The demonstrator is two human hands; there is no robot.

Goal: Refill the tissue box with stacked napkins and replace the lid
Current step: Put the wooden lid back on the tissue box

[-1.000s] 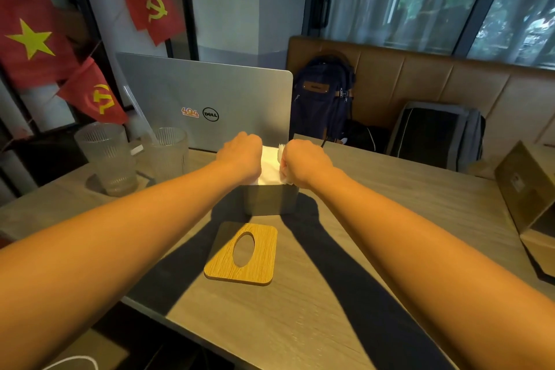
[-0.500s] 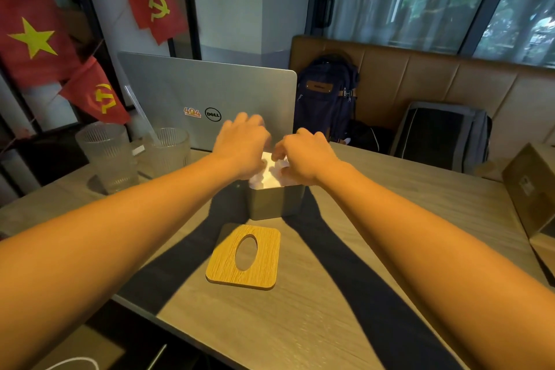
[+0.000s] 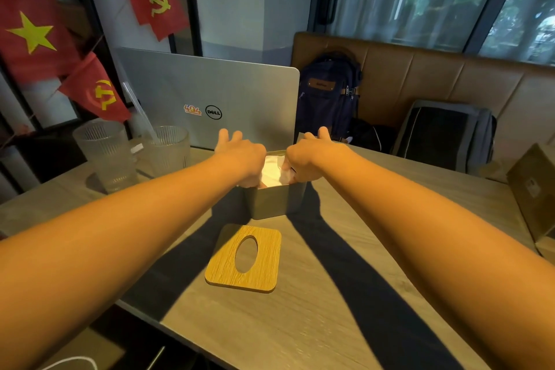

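Grey table (image 3: 330,309), laptop (image 3: 210,90) behind | tissue box (image 3: 271,201) mid-table, napkins (image 3: 271,170) inside | left hand (image 3: 240,156), right hand (image 3: 312,159): fingers spread, pressing the stack | lid (image 3: 244,258) off (flat, just before box) | risk: rumpled top napkins may stop lid seating.

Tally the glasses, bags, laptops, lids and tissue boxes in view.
Glasses: 2
Bags: 2
Laptop: 1
Lid: 1
Tissue box: 1
Total: 7
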